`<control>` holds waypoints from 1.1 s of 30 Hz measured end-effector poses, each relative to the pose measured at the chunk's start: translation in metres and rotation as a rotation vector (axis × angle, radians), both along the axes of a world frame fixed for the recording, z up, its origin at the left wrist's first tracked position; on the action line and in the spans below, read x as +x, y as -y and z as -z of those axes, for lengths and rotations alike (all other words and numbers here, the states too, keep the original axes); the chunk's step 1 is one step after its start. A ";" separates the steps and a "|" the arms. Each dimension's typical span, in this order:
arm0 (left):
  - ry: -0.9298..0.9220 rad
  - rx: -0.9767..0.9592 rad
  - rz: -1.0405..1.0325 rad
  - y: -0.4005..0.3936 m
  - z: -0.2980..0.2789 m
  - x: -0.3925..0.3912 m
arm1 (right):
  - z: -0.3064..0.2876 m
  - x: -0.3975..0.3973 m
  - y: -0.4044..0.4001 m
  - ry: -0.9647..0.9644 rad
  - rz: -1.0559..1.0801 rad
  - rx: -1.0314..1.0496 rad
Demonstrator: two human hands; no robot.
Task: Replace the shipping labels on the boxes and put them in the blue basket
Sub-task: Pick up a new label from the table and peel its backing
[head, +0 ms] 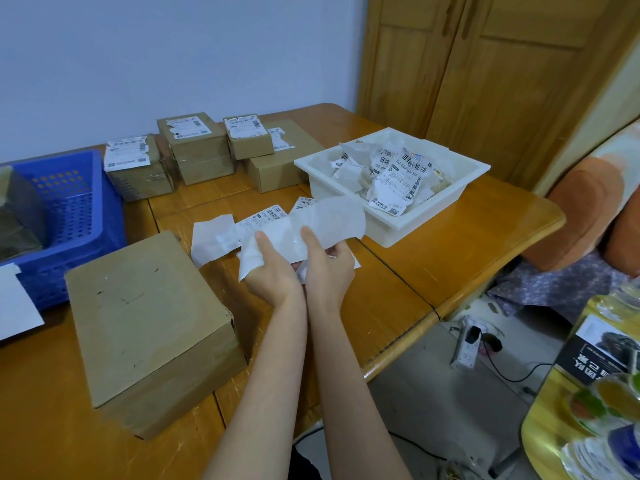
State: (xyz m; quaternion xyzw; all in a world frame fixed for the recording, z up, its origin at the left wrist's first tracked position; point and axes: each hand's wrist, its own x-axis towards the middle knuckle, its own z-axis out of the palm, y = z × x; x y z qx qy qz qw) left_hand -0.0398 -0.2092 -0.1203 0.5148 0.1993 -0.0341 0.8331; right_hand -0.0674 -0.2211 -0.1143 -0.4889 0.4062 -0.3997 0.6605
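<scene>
Over the middle of the wooden table (433, 258), my left hand (273, 268) and my right hand (329, 265) are side by side, both gripping a white label sheet (325, 223) that curls upward, blank side to me. A bare cardboard box (149, 323) without a label lies to the left of my hands. More label sheets (242, 226) are spread on the table behind my hands. The blue basket (69, 216) stands at the far left with a dark parcel inside. Several labelled boxes (194, 147) are stacked at the back.
A white tray (429, 216) full of torn-off labels and backing paper sits at the right rear. A white sheet (14, 306) lies at the left edge. Off the table's right side are a cushioned seat (581, 209), a yellow package (588, 393) and floor cables.
</scene>
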 end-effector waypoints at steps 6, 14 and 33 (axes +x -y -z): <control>-0.003 -0.004 0.016 -0.003 -0.004 -0.005 | 0.003 -0.004 0.001 -0.020 0.106 -0.062; -0.024 0.038 0.070 -0.007 -0.006 -0.006 | 0.001 -0.005 -0.003 -0.030 0.188 -0.052; -0.103 -0.038 0.063 -0.007 -0.010 -0.010 | 0.000 -0.010 -0.003 -0.031 0.254 -0.047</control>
